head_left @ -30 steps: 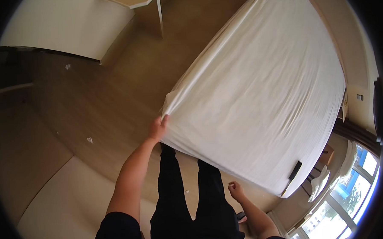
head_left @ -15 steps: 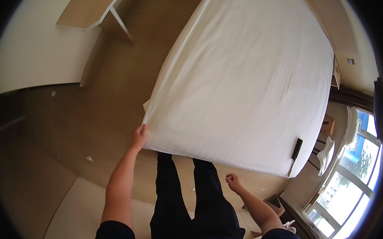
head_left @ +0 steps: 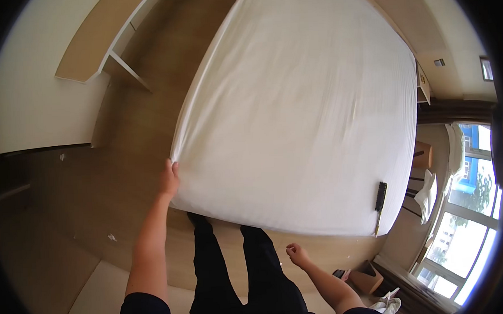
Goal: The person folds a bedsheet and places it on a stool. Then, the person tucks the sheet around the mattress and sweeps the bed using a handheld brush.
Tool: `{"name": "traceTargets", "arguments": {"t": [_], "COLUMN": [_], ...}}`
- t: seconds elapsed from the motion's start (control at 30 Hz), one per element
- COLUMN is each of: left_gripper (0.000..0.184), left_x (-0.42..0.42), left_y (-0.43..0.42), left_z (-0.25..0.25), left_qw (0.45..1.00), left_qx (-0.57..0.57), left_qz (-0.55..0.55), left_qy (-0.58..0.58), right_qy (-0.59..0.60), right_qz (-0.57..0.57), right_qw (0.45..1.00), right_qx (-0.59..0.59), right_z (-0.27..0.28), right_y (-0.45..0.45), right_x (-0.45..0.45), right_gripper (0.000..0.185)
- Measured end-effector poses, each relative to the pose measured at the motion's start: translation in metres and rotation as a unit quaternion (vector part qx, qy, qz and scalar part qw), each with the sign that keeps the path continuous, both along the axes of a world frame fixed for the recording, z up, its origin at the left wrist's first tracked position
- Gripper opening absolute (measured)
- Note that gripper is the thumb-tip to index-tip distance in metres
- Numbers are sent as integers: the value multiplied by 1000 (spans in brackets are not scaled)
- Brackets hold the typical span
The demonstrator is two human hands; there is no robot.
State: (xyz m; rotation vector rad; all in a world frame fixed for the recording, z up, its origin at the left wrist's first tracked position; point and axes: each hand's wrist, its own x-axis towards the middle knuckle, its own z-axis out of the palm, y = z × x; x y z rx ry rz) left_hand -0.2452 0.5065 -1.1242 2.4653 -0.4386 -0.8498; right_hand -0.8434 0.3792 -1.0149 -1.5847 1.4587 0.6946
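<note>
A white fitted sheet [head_left: 289, 116] covers the mattress, with soft wrinkles over its top. At the near left corner, my left hand [head_left: 169, 180] pinches the sheet's edge between thumb and fingers. My right hand [head_left: 297, 255] hangs beside my right leg, a little away from the bed's near side. Its fingers are curled in, and nothing shows in them. A black-bristled brush [head_left: 381, 196] with a pale handle lies on the sheet at the near right corner.
A wooden desk [head_left: 92, 37] with a white leg stands at the far left. Right of the bed are a chair with white cloth [head_left: 427, 197] and a window [head_left: 462, 226]. A brown box-like piece [head_left: 367, 280] is on the floor. Small white scraps [head_left: 112, 237] lie on the floor.
My left hand keeps its grip and has moved slightly along the sheet's left edge, away from the corner. The view has shifted, so the bed appears further left. My right hand stays curled.
</note>
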Motion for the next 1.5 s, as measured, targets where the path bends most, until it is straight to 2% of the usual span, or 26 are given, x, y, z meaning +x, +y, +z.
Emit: {"name": "traceTargets", "arguments": {"t": [0.1,0.17,0.33,0.43,0.5,0.6,0.63,0.73,0.83,0.97,1.0,1.03,1.1,1.2,1.27,1.33,1.4,1.43,1.5], "left_gripper": [31,30,27,44,57,61,62,63,64,71,71,71,69,65,63,61,61,62,65], "left_x": [9,3,14,12,-11,-82,-104,-151,-122,-55,-35,-17,23,26,-3,-41,-78,-95,-116], "left_y": [9,6,23,-6,-56,-142,-160,-173,-134,-46,-19,17,110,140,111,61,29,20,23], "left_z": [-8,-11,-54,19,54,81,84,54,41,35,25,9,-17,24,42,76,83,77,59], "left_qw": [997,998,993,948,926,900,886,870,892,901,947,967,953,950,937,932,915,910,915], "left_qx": [-46,-37,12,21,-12,-110,-120,-117,-74,34,117,196,297,240,145,64,-1,-34,-17], "left_qz": [-33,-5,12,-19,-146,-326,-377,-428,-379,-274,-176,-70,47,1,-93,-199,-317,-348,-354], "left_qy": [-45,-51,-114,-318,-348,-266,-241,-214,-235,-335,-241,-144,-43,-199,-304,-298,-251,-224,-193], "right_qy": [-1,12,-5,15,26,23,13,-15,-16,4,12,20,15,7,-4,-7,-14,-16,-23], "right_qz": [-12,-17,-66,-70,-75,-70,-61,-71,-82,-81,-86,-85,-128,-145,-113,-91,-71,-64,-46], "right_qw": [1000,999,998,997,996,997,998,997,996,997,996,996,992,989,993,996,997,998,998], "right_qx": [-16,-31,-23,-34,-37,-23,-14,15,21,-1,-10,-11,4,39,30,26,27,25,25], "right_z": [0,13,20,14,11,7,5,8,21,9,9,10,13,9,-6,-13,-13,-12,-1], "right_y": [-12,-20,-26,-24,-15,-1,4,4,-11,-15,-17,-20,-22,-18,-8,2,9,11,9], "right_x": [-15,-17,-24,-28,-26,-28,-31,-31,-41,-77,-80,-82,-74,-59,-59,-51,-39,-34,-16], "right_gripper": [30,29,31,32,32,32,33,34,32,27,26,25,24,23,23,23,24,24,27]}}
